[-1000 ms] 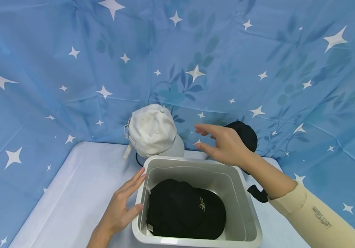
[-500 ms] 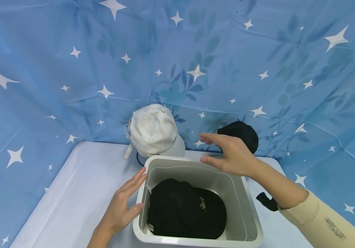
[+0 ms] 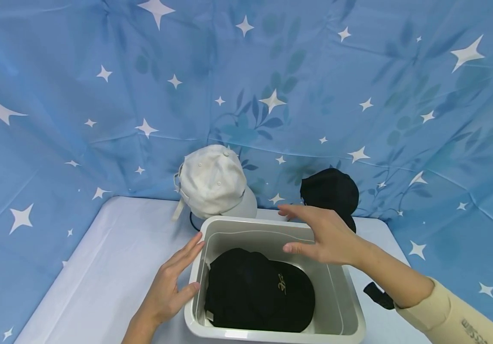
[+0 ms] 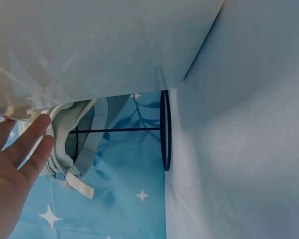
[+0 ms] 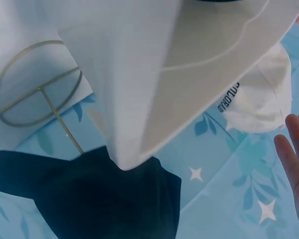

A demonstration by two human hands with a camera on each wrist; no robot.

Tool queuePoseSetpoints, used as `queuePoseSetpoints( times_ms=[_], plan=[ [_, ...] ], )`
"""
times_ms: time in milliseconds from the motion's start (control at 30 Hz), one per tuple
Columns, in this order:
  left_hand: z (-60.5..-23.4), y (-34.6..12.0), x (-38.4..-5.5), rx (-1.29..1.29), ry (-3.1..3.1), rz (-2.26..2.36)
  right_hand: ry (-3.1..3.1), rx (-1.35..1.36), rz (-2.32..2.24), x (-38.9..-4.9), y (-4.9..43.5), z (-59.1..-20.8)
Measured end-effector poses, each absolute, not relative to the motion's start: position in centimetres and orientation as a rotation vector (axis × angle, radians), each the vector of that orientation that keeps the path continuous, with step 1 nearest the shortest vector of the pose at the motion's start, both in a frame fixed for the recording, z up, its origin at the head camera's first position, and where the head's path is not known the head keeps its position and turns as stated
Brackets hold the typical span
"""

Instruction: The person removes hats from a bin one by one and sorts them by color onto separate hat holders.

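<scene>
A light grey plastic bin [image 3: 272,336] stands at the front of the table. Inside it lies a black cap [image 3: 246,286] with small gold embroidery, brim to the right. My left hand [image 3: 165,286] rests on the bin's left rim, fingers straight and thumb over the edge. Above the bin's back right part is my right hand [image 3: 330,234], fingers spread and holding nothing. Behind the bin are a white cap [image 3: 214,184] at left and a second black cap [image 3: 332,191] at right. Both caps sit on stands, seen in the wrist views.
A black ring base [image 4: 166,132] carries the white cap's stand, and a brass-coloured ring base [image 5: 41,89] the black cap's. White cloth covers the table [image 3: 96,267]. A blue star-patterned curtain [image 3: 143,86] hangs close behind and around it. A small black piece [image 3: 379,295] shows beside the right forearm.
My right hand has come down and toward me, from in front of the black cap at the back to over the bin. The left hand and the caps have stayed put.
</scene>
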State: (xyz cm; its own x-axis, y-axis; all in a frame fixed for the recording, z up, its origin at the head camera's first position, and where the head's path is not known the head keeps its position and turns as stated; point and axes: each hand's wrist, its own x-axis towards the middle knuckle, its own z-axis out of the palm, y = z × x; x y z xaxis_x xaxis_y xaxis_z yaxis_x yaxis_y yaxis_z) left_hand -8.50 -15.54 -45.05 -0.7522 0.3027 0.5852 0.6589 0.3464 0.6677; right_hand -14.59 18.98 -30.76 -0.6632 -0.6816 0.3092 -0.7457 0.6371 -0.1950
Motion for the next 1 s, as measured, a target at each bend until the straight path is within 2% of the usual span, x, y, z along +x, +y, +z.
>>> queuePoseSetpoints(
  times_ms=[1000],
  plan=[
    [-45.2, -15.5, -8.6, -0.867, -2.230, -1.371, -2.630, 1.273, 0.646, -13.6, 19.0, -36.4]
  ],
)
